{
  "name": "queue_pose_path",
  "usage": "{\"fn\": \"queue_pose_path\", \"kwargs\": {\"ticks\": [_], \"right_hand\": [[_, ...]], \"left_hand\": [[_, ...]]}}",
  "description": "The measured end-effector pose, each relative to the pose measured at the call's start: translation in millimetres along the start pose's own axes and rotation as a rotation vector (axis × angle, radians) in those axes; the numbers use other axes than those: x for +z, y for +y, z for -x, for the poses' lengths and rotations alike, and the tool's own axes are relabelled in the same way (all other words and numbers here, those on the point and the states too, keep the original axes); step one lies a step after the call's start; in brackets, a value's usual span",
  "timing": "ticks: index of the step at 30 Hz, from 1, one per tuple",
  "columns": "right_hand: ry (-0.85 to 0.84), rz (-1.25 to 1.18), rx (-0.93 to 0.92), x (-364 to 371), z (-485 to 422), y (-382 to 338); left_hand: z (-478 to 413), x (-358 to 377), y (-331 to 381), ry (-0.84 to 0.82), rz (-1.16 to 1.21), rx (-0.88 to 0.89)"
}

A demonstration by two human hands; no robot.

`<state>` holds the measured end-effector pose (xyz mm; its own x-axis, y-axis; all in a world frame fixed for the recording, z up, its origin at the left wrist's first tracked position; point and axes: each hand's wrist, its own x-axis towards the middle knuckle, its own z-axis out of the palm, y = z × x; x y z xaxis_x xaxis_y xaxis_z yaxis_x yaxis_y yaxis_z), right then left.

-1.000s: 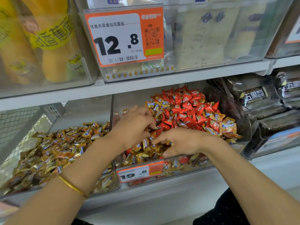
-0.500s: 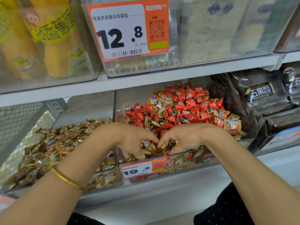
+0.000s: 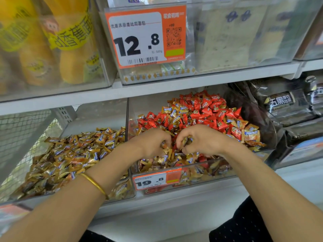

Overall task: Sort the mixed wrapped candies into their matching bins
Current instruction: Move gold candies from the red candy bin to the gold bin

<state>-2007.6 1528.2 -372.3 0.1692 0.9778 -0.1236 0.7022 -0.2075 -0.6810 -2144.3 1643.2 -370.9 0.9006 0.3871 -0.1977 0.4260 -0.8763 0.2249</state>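
1. Head view: a clear left bin (image 3: 120,191) holds only gold candies (image 3: 75,154), heaped up to its front wall.
2. Just beside it, the middle bin (image 3: 227,169) holds a mix. The red candies (image 3: 206,109) are piled at the back, with gold ones scattered among them and thick at the front.
3. Each candy is a small shiny wrap with crimped ends, and the gold wraps carry a blue mark.
4. Both hands are at the front of the middle bin. The left hand (image 3: 153,144) is curled round gold candies, and the right hand (image 3: 202,142) pinches one between thumb and fingers.
5. An orange price tag (image 3: 153,180) reading 19.8 is on that bin's front.
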Motion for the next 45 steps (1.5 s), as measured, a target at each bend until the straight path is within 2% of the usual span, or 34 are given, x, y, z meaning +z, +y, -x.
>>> {"fn": "queue_pose_path", "kwargs": {"ticks": [6, 12, 17, 22, 28, 31, 34, 37, 40, 45], "right_hand": [[0.132, -0.555, 0.121, -19, 10, 4], [0.173, -1.004, 0.188, -27, 9, 6], [0.111, -1.458, 0.191, -25, 8, -1], [-0.006, -1.671, 0.122, -8, 1, -16], [-0.015, -1.413, 0.052, 18, -14, -67], [-0.027, -1.078, -0.009, 34, -27, -100], [0.039, -0.712, -0.031, 57, -50, -137], [0.018, -0.411, 0.026, 72, -66, -168], [-0.085, -0.34, 0.085, 73, -71, -178], [0.019, -0.541, 0.079, 68, -65, -162]], "left_hand": [[3, -10, -1, 0.137, 0.324, -0.06], [17, -29, 0, 0.287, 0.949, -0.057], [35, -38, -1, 0.365, 1.31, 0.002], [57, -33, -17, 0.444, 1.502, 0.112], [90, -24, -58, 0.557, 1.714, 0.089], [106, -20, -81, 0.599, 1.71, 0.022], [117, -12, -104, 0.708, 1.56, -0.12], [123, -4, -123, 0.777, 1.221, -0.275], [129, -2, -126, 0.68, 0.989, -0.306], [132, -9, -117, 0.685, 0.817, -0.275]]}}
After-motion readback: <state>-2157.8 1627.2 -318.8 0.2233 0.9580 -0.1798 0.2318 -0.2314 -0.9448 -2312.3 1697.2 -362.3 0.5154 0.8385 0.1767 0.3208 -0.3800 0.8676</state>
